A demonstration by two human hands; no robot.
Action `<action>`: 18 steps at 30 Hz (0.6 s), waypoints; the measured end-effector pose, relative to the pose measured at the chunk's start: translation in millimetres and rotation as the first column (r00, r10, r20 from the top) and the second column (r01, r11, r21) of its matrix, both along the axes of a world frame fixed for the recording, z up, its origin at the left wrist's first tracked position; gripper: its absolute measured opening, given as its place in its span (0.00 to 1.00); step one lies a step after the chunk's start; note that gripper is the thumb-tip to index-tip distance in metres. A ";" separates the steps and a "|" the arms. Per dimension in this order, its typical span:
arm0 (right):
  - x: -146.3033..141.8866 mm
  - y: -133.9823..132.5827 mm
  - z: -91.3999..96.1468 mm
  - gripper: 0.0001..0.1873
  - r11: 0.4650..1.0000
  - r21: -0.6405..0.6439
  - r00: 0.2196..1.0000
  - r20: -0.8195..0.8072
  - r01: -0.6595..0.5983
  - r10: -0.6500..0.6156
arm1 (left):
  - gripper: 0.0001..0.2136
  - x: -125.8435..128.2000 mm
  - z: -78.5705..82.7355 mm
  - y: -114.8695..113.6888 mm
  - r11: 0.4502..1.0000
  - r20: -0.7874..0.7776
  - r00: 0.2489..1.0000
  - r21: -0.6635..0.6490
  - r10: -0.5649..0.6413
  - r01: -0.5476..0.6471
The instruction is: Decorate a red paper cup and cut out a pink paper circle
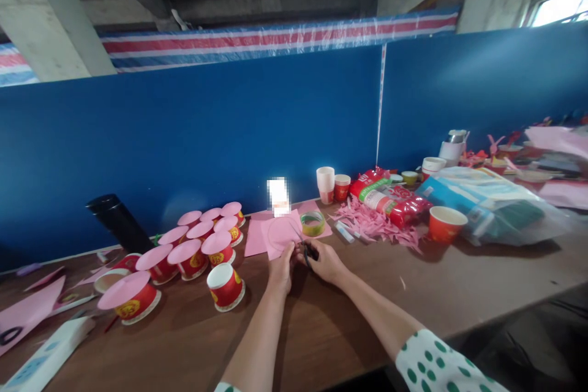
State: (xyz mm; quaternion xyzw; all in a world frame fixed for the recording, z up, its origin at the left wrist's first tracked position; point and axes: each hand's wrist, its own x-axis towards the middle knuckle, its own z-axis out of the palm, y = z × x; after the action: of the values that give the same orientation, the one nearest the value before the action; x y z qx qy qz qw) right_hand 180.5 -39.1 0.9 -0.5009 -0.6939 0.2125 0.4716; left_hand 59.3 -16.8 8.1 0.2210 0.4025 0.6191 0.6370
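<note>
The left hand (281, 271) pinches the near edge of a pink sheet (279, 234) that lies on the brown table (321, 331), with a faint circle marked on it; the right hand (325, 261) is closed around the handles of the scissors (307, 250), whose blades reach far and left onto the sheet. The two hands sit close together, almost touching. Whether the blades are cutting the paper I cannot tell.

Just beyond the sheet, to its right, lies a roll of tape (313, 223). Left of the hands stands a cluster of capped cups (188, 257) — red paper cups, each topped with a pink disc; an open cup (225, 285) stands nearest the left hand. Further left, a black flask (117, 220) leans by the blue partition (229, 135).

To the right lie pink scraps (372, 225) in a heap; a red packet (388, 199) rests on them; a second red cup (444, 224) stands near a plastic bag (493, 205). White cups (325, 182) are stacked by the partition.
</note>
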 end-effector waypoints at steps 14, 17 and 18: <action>-1.5 -3.2 4.8 0.11 1.000 0.013 1.000 -0.031 -0.003 0.003 | 0.03 -2.9 -1.9 1.8 1.000 0.006 1.000 0.012 -0.009 0.009; -1.2 -4.6 6.6 0.12 1.000 0.010 1.000 -0.024 -0.011 0.011 | 0.03 -3.8 -3.5 3.2 1.000 0.009 1.000 0.017 -0.010 0.009; -1.0 -4.9 7.2 0.12 1.000 0.009 1.000 -0.021 -0.016 0.017 | 0.03 -4.1 -3.8 3.4 1.000 0.010 1.000 0.018 -0.011 0.011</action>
State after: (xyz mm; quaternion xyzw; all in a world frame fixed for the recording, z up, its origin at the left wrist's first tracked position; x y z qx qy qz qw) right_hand 179.5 -44.1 8.1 -0.4907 -0.6940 0.2186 0.4794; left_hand 55.2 -13.4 4.3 0.2260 0.3926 0.6202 0.6405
